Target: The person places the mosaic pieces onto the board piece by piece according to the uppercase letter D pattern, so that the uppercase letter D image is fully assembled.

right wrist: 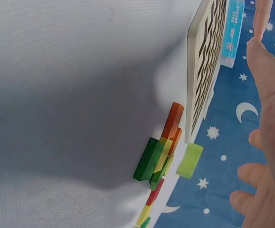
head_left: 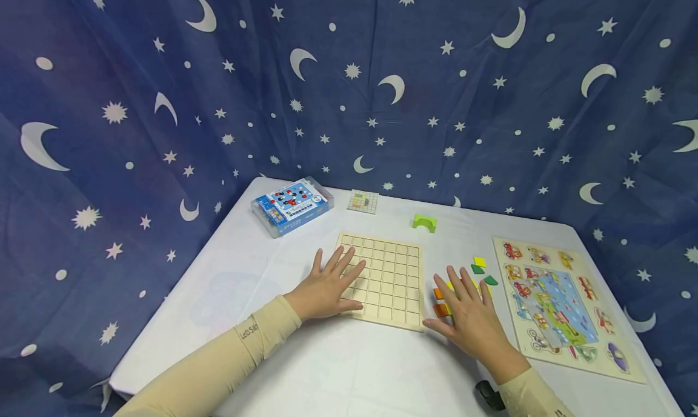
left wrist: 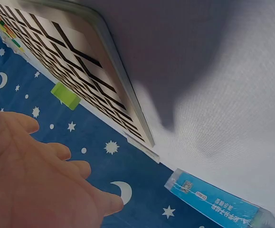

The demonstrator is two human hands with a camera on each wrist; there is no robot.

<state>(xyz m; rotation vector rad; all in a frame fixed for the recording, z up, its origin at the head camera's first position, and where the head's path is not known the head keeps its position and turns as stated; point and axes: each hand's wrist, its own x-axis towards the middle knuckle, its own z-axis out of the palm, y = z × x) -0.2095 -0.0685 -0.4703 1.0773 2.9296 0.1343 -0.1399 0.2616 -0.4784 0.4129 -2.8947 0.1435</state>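
Above the left part of the grid board [head_left: 392, 277], my left grip [head_left: 326, 288] is hovering palm-down, fingers straight and splayed, wide and holding nothing. My right grip [head_left: 471, 317] is hovering past the board's right edge, over the coloured blocks [right wrist: 162, 156], equally wide and carrying nothing. Both forearms [head_left: 240, 350] are reaching in from the near side, slanting toward each other. Board and blocks are lying side by side on the tabletop [head_left: 327, 368]. For handling the blocks well, I am favouring a light thumb-and-finger pinch on their side faces, one at a time, since they are crowding together; for steadying the board, I am judging its left edge best.
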